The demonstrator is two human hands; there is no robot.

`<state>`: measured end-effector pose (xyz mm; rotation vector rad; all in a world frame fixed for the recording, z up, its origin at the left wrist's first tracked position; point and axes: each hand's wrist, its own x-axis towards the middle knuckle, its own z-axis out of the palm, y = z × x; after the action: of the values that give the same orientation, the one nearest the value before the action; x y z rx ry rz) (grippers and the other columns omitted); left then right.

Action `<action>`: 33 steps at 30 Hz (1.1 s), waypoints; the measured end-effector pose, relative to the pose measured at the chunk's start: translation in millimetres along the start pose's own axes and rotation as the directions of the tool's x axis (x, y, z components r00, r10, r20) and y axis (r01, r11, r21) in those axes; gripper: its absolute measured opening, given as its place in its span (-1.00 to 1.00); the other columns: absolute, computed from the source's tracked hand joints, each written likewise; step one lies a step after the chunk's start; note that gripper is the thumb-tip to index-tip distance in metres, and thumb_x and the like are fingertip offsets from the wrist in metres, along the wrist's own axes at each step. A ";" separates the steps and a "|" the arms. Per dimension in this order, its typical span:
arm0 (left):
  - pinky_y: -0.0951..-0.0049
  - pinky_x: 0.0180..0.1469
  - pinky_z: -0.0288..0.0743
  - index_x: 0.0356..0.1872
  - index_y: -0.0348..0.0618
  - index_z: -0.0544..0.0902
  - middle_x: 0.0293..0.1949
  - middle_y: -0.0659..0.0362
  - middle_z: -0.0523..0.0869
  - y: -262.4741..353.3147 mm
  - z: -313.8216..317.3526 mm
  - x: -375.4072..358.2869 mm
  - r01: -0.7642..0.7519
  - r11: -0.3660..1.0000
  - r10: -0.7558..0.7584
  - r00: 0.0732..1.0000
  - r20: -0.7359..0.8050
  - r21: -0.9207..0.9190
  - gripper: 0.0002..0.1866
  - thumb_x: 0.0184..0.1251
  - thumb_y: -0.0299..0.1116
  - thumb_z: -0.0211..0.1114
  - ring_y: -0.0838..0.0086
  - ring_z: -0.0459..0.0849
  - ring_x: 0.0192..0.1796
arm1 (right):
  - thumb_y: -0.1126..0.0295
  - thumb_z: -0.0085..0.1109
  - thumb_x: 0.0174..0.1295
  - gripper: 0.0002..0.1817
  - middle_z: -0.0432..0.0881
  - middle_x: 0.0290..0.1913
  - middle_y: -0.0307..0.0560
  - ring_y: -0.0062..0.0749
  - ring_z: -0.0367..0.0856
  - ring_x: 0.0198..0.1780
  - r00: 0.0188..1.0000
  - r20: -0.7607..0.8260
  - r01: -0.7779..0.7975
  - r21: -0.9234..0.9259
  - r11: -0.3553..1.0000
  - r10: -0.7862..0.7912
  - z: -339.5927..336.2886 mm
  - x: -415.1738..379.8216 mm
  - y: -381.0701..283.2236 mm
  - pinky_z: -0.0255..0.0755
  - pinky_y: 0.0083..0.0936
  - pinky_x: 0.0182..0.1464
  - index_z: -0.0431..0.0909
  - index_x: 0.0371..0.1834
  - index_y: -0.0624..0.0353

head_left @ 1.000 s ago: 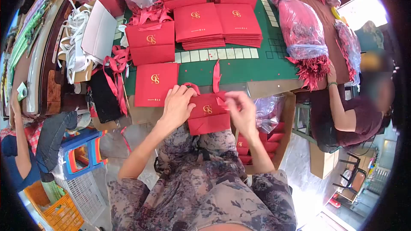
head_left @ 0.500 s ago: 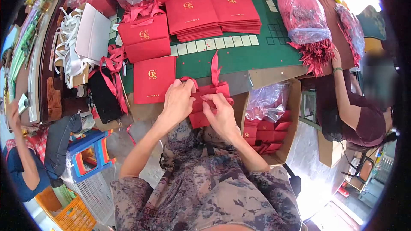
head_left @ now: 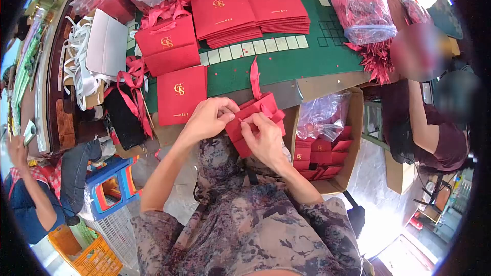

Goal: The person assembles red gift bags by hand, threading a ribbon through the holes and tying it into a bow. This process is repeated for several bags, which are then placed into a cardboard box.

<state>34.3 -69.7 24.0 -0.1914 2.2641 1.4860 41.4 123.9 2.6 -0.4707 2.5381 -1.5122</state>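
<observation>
A small red paper gift bag (head_left: pixel 271 101) is tilted over my lap, at the table's front edge. A red ribbon (head_left: pixel 255 79) stands up from its top, and more ribbon loops at its right side. My left hand (head_left: pixel 208 118) is closed in a pinch at the bag's left edge; what lies between thumb and forefinger is hidden. My right hand (head_left: pixel 264 138) lies over the bag's front, thumb and forefinger pinching a thin bit of red ribbon. Left of the bag, a flat red bag (head_left: pixel 180 103) with a gold logo lies on the table.
Stacks of red bags (head_left: pixel 225 13) cover the green mat (head_left: pixel 286 66). A carton (head_left: pixel 353 138) of red bags stands at my right. Plastic-wrapped red ribbons (head_left: pixel 360 10) lie at the back right. Blue stools (head_left: pixel 115 184) stand at left. People sit on both sides.
My left hand has drawn slightly left and down, off the bag's top, and no ribbon shows beneath it now. The bag has turned to a steeper tilt. My right hand keeps its pinch.
</observation>
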 end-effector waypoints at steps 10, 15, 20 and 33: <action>0.57 -0.22 0.52 -0.07 -0.32 0.71 -0.30 0.23 0.74 2.1 -6.5 2.7 0.068 0.990 -0.055 0.992 0.112 -0.119 -0.82 0.34 -0.55 0.29 0.67 0.63 -0.24 | 0.43 0.31 0.20 -0.90 0.60 -0.41 -0.02 -0.16 0.62 -0.46 1.000 0.009 0.004 0.059 0.998 -0.005 -8.6 1.5 -2.9 0.49 -0.29 -0.36 0.61 -0.35 0.21; 0.54 -0.22 0.53 -0.07 -0.31 0.72 -0.33 0.22 0.74 1.6 -3.9 -1.7 0.014 0.995 -0.005 0.996 0.085 -0.103 -0.80 0.32 -0.55 0.30 0.68 0.62 -0.27 | 0.48 0.28 0.21 -0.92 0.65 -0.35 0.01 -0.26 0.67 -0.36 0.998 0.039 0.042 0.036 0.998 -0.043 -9.2 2.3 0.1 0.52 -0.41 -0.31 0.62 -0.32 0.26; 0.41 -0.19 0.59 -0.15 -0.21 0.77 -0.34 0.05 0.78 9.6 4.1 -7.9 -0.188 0.966 0.205 0.975 -0.086 0.176 -0.80 0.20 -0.49 0.35 0.43 0.74 -0.29 | 0.45 0.23 0.07 -0.87 0.55 -0.44 0.12 0.08 0.60 -0.36 0.983 -0.026 0.178 -0.064 0.982 -0.180 2.9 9.1 7.3 0.49 -0.10 -0.31 0.49 -0.44 0.25; 0.34 -0.20 0.57 -0.20 -0.09 0.83 -0.40 0.07 0.72 -12.3 27.7 -21.2 -0.226 0.931 0.320 0.884 -0.340 0.287 -0.82 0.14 -0.43 0.42 0.30 0.68 -0.33 | 0.42 0.26 0.10 -0.88 0.59 -0.46 0.04 0.00 0.65 -0.40 0.972 -0.152 0.177 -0.034 0.984 -0.180 22.8 2.1 12.4 0.54 -0.19 -0.35 0.53 -0.44 0.21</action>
<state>65.1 -52.3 13.2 -0.0935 2.8685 1.3822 43.6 109.8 -19.1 -0.6231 2.6944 -1.6444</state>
